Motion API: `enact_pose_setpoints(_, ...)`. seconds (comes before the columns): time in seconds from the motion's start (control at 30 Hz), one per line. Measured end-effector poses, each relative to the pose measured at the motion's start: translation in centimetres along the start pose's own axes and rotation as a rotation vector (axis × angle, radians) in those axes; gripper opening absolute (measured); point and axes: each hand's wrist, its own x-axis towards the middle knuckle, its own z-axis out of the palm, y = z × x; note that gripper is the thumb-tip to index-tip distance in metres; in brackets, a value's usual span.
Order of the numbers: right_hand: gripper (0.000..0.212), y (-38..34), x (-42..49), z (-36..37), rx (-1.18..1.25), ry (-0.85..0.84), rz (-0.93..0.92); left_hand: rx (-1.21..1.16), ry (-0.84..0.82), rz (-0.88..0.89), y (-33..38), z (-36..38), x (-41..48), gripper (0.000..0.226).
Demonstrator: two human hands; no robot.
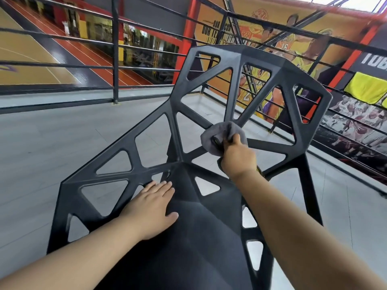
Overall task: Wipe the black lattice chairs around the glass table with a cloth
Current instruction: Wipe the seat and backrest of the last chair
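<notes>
The black chair (188, 181) fills the near middle, its back toward the far right. The left hand (154, 204) lies flat on the seat, fingers straight. The right hand (237, 158) grips a grey cloth (219, 136) against a backrest strut.

Indoor basketball hall, upper gallery. Landmark: black metal railing (115, 49). Beyond and below the railing: wooden court floor (27, 57) with painted lines. Behind its right-hand run: orange wall mural (293, 45) of players in yellow jerseys. Near side: grey tiled floor (52, 132).
</notes>
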Motion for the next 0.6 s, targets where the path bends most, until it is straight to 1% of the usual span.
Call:
enact_pose_setpoints(0.07,0.036,0.0,-1.0,0.8,-0.002,-0.057,0.022,-0.003,-0.01,0.003,0.1,-0.2,0.0,0.071)
enact_pose_setpoints(0.17,0.037,0.8,-3.1,1.4,-0.002,-0.149,0.088,-0.006,-0.015,-0.002,0.2,-0.2,-0.1,0.07)
enact_pose_setpoints(0.27,0.038,1.2,-5.7,2.1,-0.05,-0.311,0.165,0.016,-0.028,0.002,0.3,-0.4,-0.2,0.069)
enact_pose_setpoints(0.33,0.038,1.5,-6.8,1.6,-0.079,-0.377,0.192,0.026,-0.037,-0.001,0.2,-0.4,-0.4,0.069)
enact_pose_setpoints(0.43,0.039,1.9,-7.0,-0.5,-0.149,-0.447,0.183,0.029,-0.038,-0.007,0.3,-0.4,-0.4,0.069)
enact_pose_setpoints(0.47,0.038,1.9,-7.1,-1.2,-0.163,-0.431,0.175,0.029,-0.034,-0.01,0.3,-0.4,-0.3,0.069)
enact_pose_setpoints(0.5,0.035,1.7,-7.2,-1.5,-0.153,-0.376,0.164,0.027,-0.029,-0.012,0.3,-0.4,-0.3,0.069)
enact_pose_setpoints(0.6,0.029,-0.4,-8.0,-1.3,-0.047,-0.132,0.095,0.02,-0.01,-0.008,0.3,-0.2,-0.1,0.069)
